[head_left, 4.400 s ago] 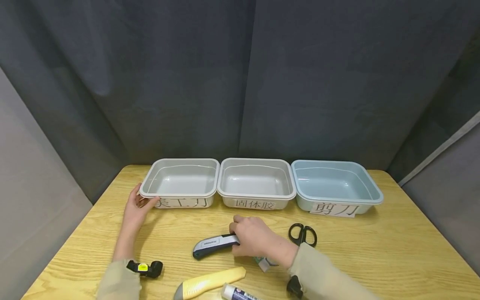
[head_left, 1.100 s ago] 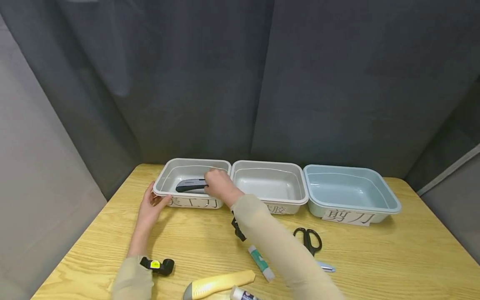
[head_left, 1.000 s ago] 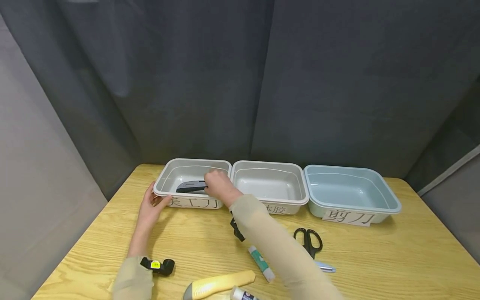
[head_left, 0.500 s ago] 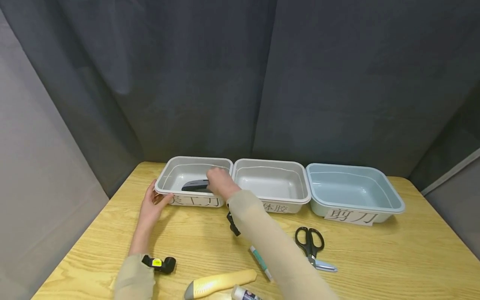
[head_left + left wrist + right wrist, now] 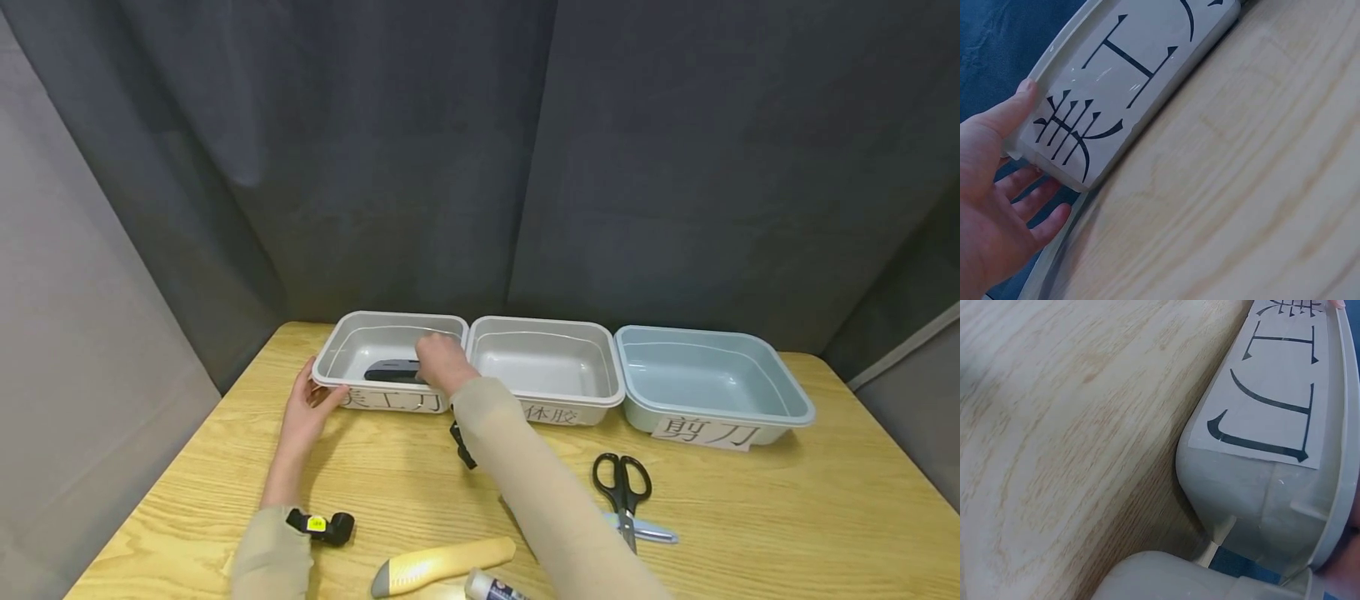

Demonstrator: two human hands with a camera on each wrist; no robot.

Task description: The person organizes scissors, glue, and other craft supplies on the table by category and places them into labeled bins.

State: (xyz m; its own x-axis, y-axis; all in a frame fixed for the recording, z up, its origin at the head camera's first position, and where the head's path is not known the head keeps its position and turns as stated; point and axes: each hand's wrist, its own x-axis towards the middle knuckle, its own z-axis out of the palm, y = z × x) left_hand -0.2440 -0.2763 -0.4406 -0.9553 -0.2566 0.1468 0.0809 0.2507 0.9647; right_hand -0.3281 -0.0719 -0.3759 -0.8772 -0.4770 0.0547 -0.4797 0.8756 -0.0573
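My right hand (image 5: 441,363) is lowered into the left grey plastic bin (image 5: 390,317), holding a grey and black utility knife (image 5: 392,372) by one end. The knife lies level, low inside the bin; its far end is hidden by the hand. With thumb on the rim and fingers round the outer side, my left hand (image 5: 303,417) grips the same bin's left corner. The left wrist view shows that hand (image 5: 997,200) at the bin's labelled front (image 5: 1104,81). In the right wrist view the bin's wall (image 5: 1241,494) covers most of the right hand.
A middle grey bin (image 5: 546,402) and a blue bin (image 5: 712,408) stand in the same row. On the wooden table lie a yellow utility knife (image 5: 446,563), a glue stick (image 5: 491,586), black-handled scissors (image 5: 622,486) and a light-blue slim item (image 5: 652,532). The right sleeve (image 5: 547,500) crosses over the table.
The right hand took the grey and black utility knife from the table into the left bin, then lowered it slightly. The left hand keeps its grip. The head view shifted a little.
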